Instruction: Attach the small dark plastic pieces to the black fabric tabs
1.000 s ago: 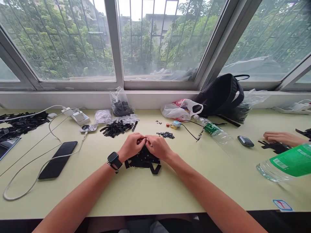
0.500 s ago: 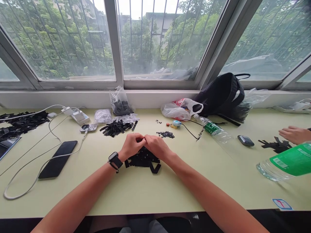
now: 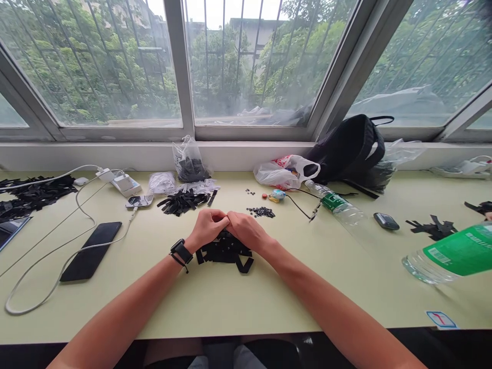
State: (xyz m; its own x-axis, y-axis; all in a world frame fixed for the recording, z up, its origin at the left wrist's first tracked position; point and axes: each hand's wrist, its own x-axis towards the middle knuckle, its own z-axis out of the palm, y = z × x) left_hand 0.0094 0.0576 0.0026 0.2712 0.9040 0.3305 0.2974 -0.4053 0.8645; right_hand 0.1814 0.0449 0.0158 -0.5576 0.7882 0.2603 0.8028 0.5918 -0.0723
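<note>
Head view shows me a crinkled clear plastic bag (image 3: 186,149) of dark pieces (image 3: 191,171), far and left of centre. Nearer, flat black strips (image 3: 225,252) lie heaped under the left hand (image 3: 208,227) and right hand (image 3: 248,229), fingers pressed together; I cannot tell what they pinch.

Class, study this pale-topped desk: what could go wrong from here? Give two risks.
The small, shiny, dark round pieces lie loose just beyond the bare right hand; a careless nudge might scatter them.

The clear green-labelled plastic bottle, lying beside thin dark eyeglasses, might roll onto them.
</note>
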